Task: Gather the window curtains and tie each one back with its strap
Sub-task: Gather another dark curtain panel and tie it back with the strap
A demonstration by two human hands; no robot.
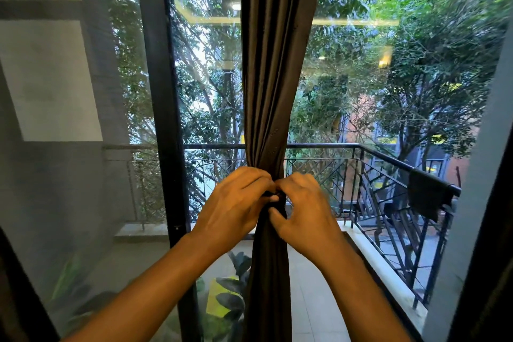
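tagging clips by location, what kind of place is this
Likely an upper-floor room of a home or apartment, at a glass balcony door. A dark curtain hangs gathered before the glass, a black metal balcony railing stands outside, and trees fill the view beyond.

curtain [273, 69] — dark cloth, faint satin sheen, soft folds | window frame [162, 91] — black metal, smooth, matt | railing [388, 164] black metal, semi-gloss | balcony floor [311, 300] pale tiles, smooth
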